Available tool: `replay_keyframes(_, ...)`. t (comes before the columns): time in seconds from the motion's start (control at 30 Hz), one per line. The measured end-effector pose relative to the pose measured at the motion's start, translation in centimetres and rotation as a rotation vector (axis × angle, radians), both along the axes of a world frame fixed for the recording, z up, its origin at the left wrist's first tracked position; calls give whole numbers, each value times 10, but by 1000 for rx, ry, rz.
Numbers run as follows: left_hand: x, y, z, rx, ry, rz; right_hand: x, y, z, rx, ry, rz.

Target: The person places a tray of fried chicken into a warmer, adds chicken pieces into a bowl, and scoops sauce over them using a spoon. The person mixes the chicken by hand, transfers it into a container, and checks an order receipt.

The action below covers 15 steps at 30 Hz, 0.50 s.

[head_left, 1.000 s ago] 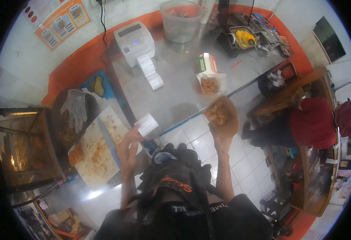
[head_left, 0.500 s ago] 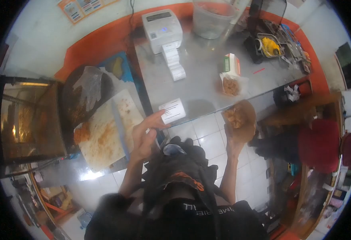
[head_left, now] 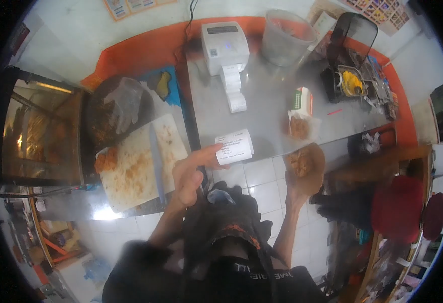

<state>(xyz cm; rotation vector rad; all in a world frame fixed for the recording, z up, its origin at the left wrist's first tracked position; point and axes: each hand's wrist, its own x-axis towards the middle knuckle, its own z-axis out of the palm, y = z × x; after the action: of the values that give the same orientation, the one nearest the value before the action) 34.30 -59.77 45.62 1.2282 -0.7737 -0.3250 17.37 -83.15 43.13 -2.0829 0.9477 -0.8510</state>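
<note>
My left hand [head_left: 190, 178] holds a white printed label [head_left: 235, 148] at its edge, pinched by the fingers above the front edge of the steel table. In my right hand [head_left: 295, 196] rests a brown paper food container [head_left: 314, 169], tilted, with brownish food [head_left: 299, 164] showing inside. On the table behind it lies a white, green and red carton [head_left: 302, 101] with brown crumbly food [head_left: 299, 128] at its near end. A white label printer [head_left: 227, 48] stands at the back, a strip of labels [head_left: 235, 93] curling from its front.
To the left, a stained cutting board [head_left: 125, 177] carries a knife [head_left: 157, 159] and a fried piece [head_left: 105, 160]. Behind it lies a clear plastic glove [head_left: 128, 103]. A glass cabinet [head_left: 42, 134] stands far left. A plastic bucket [head_left: 284, 43] and a yellow-filled container [head_left: 352, 82] sit behind.
The view has shifted, so the table things sit lower and further right. My left hand has moved with the label, which now faces the camera more squarely. Both holds are unchanged.
</note>
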Motion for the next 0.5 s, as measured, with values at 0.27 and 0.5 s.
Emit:
replay_keyframes(0.27, 1, -4, -2, 9, 33, -21, -25, -6, -45, -9, -35, -123)
replay_keyframes(0.5, 8, -18, -14, 108, 39, -47, -33, -3, -52, 42, -162, -171)
